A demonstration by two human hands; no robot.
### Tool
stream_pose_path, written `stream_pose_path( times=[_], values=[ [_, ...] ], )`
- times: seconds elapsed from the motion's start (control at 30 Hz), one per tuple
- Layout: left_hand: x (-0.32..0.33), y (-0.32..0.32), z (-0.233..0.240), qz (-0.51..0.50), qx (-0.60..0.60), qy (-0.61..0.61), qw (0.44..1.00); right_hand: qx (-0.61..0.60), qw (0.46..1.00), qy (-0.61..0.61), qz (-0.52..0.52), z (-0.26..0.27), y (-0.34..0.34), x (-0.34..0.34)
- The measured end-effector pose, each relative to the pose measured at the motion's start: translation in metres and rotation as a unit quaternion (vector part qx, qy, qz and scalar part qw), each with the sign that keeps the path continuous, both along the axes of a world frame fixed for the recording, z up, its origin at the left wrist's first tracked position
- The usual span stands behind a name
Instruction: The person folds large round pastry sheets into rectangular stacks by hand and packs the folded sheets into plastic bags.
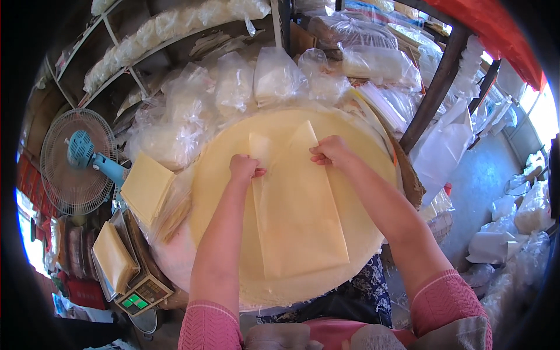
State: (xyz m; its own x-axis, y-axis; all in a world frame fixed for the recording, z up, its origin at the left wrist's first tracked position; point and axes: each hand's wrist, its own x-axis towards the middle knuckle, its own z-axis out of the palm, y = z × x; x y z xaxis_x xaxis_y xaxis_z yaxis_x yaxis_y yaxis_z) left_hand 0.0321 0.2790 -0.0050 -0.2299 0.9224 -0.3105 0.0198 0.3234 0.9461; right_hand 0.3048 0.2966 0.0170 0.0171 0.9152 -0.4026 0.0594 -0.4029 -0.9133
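Before me lies a broad round stack of thin pale-yellow sheets (372,144), with uneven edges at the front. On it rests a sheet folded into a long rectangle (302,210), its far end raised in two peaks. My left hand (246,167) grips the left edge of this folded sheet with curled fingers. Across from it, my right hand (331,151) pinches the right edge near the far corner. The sheet's near end lies flat on the stack. What the sheets are made of, I cannot tell for sure.
Folded yellow sheets (148,188) sit at the stack's left. More lie on a digital scale (144,295) with a lit display. A blue fan (81,148) stands behind them. Bagged goods (280,81) line the far side. A dark post (433,92) rises at right.
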Motion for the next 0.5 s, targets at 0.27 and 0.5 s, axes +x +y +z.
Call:
stream_pose_path(
  times=[0.27, 0.5],
  values=[
    [-0.007, -0.063, -0.037, -0.065, 0.384, 0.256, 0.885, 0.239, 0.97, -0.019, 0.03, -0.046, -0.028, 0.017],
    [-0.004, -0.1, -0.001, -0.136, 0.404, 0.446, 0.787, 0.46, 0.763, -0.396, 0.224, -0.005, -0.084, 0.018]
  ],
)
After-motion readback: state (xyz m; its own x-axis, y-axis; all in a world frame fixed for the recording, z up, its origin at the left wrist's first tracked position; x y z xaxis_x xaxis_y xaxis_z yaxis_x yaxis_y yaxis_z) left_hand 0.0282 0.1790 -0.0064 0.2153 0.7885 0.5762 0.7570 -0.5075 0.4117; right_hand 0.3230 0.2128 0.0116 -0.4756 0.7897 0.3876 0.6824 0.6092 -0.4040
